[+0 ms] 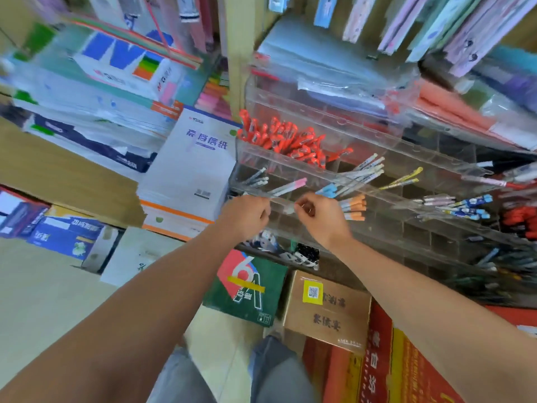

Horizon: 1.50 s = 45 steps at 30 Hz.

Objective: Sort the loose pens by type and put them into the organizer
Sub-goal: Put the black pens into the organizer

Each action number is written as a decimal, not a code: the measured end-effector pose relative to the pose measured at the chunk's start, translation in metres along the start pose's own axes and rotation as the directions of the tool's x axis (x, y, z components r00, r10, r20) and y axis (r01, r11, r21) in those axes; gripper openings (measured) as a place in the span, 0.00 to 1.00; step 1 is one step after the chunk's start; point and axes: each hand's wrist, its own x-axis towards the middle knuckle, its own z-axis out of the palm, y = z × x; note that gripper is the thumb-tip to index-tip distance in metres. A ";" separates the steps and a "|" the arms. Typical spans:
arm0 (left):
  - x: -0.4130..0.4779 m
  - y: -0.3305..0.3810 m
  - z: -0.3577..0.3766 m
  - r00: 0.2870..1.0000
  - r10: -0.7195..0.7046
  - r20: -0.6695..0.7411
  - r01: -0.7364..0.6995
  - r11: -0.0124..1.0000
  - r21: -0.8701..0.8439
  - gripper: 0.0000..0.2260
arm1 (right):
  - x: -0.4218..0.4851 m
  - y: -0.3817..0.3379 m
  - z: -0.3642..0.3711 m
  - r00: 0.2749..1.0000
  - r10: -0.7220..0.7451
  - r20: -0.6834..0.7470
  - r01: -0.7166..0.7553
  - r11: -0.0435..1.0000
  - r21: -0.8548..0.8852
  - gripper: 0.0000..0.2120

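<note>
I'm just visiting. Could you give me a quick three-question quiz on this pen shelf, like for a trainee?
1. True or false: the red pens fill an upper-left compartment of the clear organizer.
2. Which pens lie nearest the right hand? A yellow-capped pens, B orange-capped pens, C red pens.
3. Fill in: the white paper pads lie on the organizer's ___ side.
Key: 1 true; 2 B; 3 left.

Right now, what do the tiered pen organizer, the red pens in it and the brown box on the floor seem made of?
Pen organizer: clear glossy acrylic or similar hard plastic; contents show through its walls.
Red pens: likely shiny plastic, though blurred.
Brown box: matte cardboard, plain brown faces with printed characters and a yellow sticker.
</note>
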 end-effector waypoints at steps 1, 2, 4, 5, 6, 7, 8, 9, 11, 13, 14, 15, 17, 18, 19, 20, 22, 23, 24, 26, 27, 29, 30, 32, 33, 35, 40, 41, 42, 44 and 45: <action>-0.013 -0.021 -0.008 0.999 -0.022 -0.028 0.023 1.000 0.015 0.09 | 0.005 -0.022 0.012 0.999 -0.027 0.032 0.029 0.999 -0.042 0.06; -0.025 -0.045 -0.015 0.997 -0.051 -0.052 0.053 0.998 0.028 0.09 | 0.010 -0.047 0.025 0.996 -0.055 0.076 0.061 0.995 -0.078 0.06; -0.052 -0.099 -0.028 0.990 -0.116 -0.084 0.119 0.993 0.023 0.09 | 0.021 -0.104 0.055 0.978 -0.099 0.184 0.124 0.984 -0.130 0.06; -0.068 -0.128 -0.035 0.986 -0.141 -0.089 0.143 0.990 0.017 0.09 | 0.026 -0.134 0.072 0.966 -0.124 0.225 0.158 0.978 -0.139 0.05; -0.084 -0.159 -0.042 0.983 -0.162 -0.092 0.164 0.986 0.014 0.10 | 0.031 -0.163 0.091 0.956 -0.157 0.248 0.194 0.972 -0.132 0.05; -0.102 -0.191 -0.047 0.978 -0.184 -0.096 0.185 0.983 0.005 0.10 | 0.036 -0.194 0.111 0.946 -0.196 0.258 0.232 0.965 -0.120 0.05; -0.121 -0.225 -0.053 0.973 -0.210 -0.100 0.210 0.978 -0.011 0.10 | 0.041 -0.225 0.133 0.939 -0.228 0.256 0.263 0.959 -0.109 0.05; -0.140 -0.258 -0.059 0.966 -0.236 -0.102 0.235 0.972 -0.020 0.10 | 0.045 -0.255 0.154 0.935 -0.243 0.258 0.278 0.955 -0.108 0.05; -0.175 -0.327 -0.069 0.956 -0.284 -0.067 0.284 0.959 -0.015 0.08 | 0.057 -0.316 0.199 0.919 -0.211 0.333 0.275 0.948 -0.159 0.08; -0.208 -0.393 -0.079 0.941 -0.339 -0.014 0.338 0.941 -0.027 0.08 | 0.070 -0.371 0.247 0.880 -0.184 0.438 0.298 0.931 -0.208 0.09; -0.223 -0.423 -0.083 0.930 -0.368 0.009 0.368 0.929 -0.037 0.09 | 0.076 -0.394 0.270 0.860 -0.186 0.475 0.311 0.930 -0.198 0.09; -0.238 -0.451 -0.088 0.917 -0.398 0.030 0.399 0.916 -0.044 0.09 | 0.080 -0.418 0.291 0.841 -0.191 0.506 0.323 0.928 -0.187 0.08; -0.261 -0.505 -0.091 0.890 -0.454 0.030 0.455 0.888 -0.066 0.09 | 0.083 -0.459 0.329 0.822 -0.182 0.540 0.325 0.928 -0.182 0.07; -0.270 -0.530 -0.093 0.878 -0.477 0.020 0.477 0.875 -0.077 0.11 | 0.085 -0.477 0.345 0.821 -0.183 0.541 0.327 0.927 -0.183 0.07; -0.278 -0.553 -0.096 0.869 -0.494 0.012 0.493 0.865 -0.087 0.12 | 0.089 -0.495 0.359 0.822 -0.188 0.538 0.329 0.928 -0.178 0.08; -0.283 -0.576 -0.098 0.863 -0.505 0.001 0.502 0.859 -0.104 0.13 | 0.095 -0.511 0.374 0.819 -0.192 0.540 0.327 0.931 -0.165 0.09; -0.286 -0.622 -0.101 0.850 -0.526 -0.010 0.519 0.841 -0.152 0.15 | 0.113 -0.544 0.400 0.800 -0.192 0.568 0.342 0.925 -0.169 0.11; -0.285 -0.644 -0.104 0.846 -0.534 -0.009 0.525 0.835 -0.165 0.15 | 0.126 -0.560 0.414 0.791 -0.198 0.579 0.360 0.916 -0.178 0.12; -0.281 -0.667 -0.105 0.842 -0.539 -0.002 0.531 0.831 -0.168 0.16 | 0.140 -0.573 0.429 0.785 -0.214 0.581 0.376 0.911 -0.173 0.13; -0.270 -0.711 -0.111 0.843 -0.538 0.003 0.533 0.833 -0.147 0.14 | 0.171 -0.599 0.460 0.782 -0.238 0.576 0.401 0.900 -0.173 0.15; -0.263 -0.733 -0.115 0.846 -0.534 0.011 0.530 0.837 -0.132 0.14 | 0.188 -0.613 0.475 0.781 -0.237 0.578 0.408 0.894 -0.185 0.16; -0.245 -0.780 -0.124 0.847 -0.531 0.031 0.531 0.840 -0.109 0.16 | 0.225 -0.638 0.507 0.772 -0.234 0.591 0.421 0.885 -0.199 0.18; -0.235 -0.803 -0.129 0.848 -0.529 0.031 0.530 0.842 -0.099 0.18 | 0.243 -0.651 0.523 0.770 -0.232 0.595 0.422 0.884 -0.202 0.19; -0.218 -0.849 -0.139 0.855 -0.517 0.038 0.518 0.851 -0.088 0.21 | 0.279 -0.676 0.552 0.764 -0.225 0.604 0.424 0.882 -0.208 0.20; -0.210 -0.870 -0.144 0.862 -0.504 0.054 0.507 0.858 -0.086 0.22 | 0.295 -0.688 0.566 0.762 -0.214 0.611 0.420 0.882 -0.215 0.20; -0.194 -0.914 -0.152 0.864 -0.495 0.089 0.501 0.862 -0.079 0.22 | 0.326 -0.709 0.593 0.750 -0.187 0.634 0.413 0.882 -0.229 0.22; -0.150 -1.013 -0.164 0.860 -0.490 0.143 0.500 0.865 -0.046 0.23 | 0.395 -0.746 0.657 0.733 -0.120 0.670 0.373 0.894 -0.248 0.23; -0.141 -1.030 -0.166 0.862 -0.481 0.160 0.493 0.869 -0.038 0.23 | 0.405 -0.750 0.668 0.733 -0.103 0.672 0.358 0.899 -0.253 0.23; -0.130 -1.047 -0.167 0.869 -0.466 0.168 0.477 0.878 -0.029 0.23 | 0.414 -0.753 0.679 0.737 -0.088 0.670 0.339 0.906 -0.254 0.23; -0.110 -1.081 -0.168 0.892 -0.424 0.156 0.431 0.902 -0.011 0.23 | 0.431 -0.757 0.702 0.748 -0.058 0.661 0.287 0.926 -0.244 0.22; -0.099 -1.099 -0.167 0.904 -0.402 0.145 0.407 0.913 -0.012 0.23 | 0.438 -0.759 0.714 0.752 -0.043 0.657 0.262 0.935 -0.239 0.23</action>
